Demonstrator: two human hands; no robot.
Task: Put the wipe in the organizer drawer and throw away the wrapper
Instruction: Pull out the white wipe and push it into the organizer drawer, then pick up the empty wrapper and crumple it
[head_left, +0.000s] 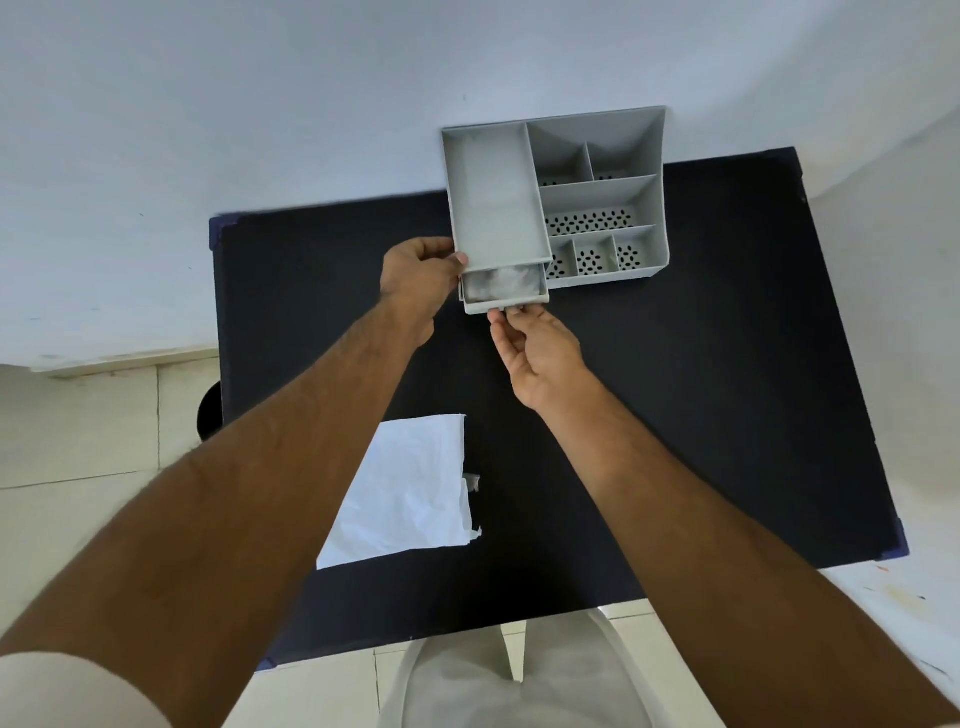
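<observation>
Nearest the person, the white wrapper (410, 493) lies flat on the black table (727, 415), well short of the organizer (602, 202), with bare tabletop open all round it. Farther in, the right hand (535, 353) pinches the small tab on the front edge of the drawer (506, 302), which sticks partway out of the organizer's front. The wipe (501, 286) lies crumpled inside that drawer. The left hand (418, 278) clasps the organizer's left front corner, fingers closed on it. The organizer itself sits at the table's far edge against the white wall (311, 104).
</observation>
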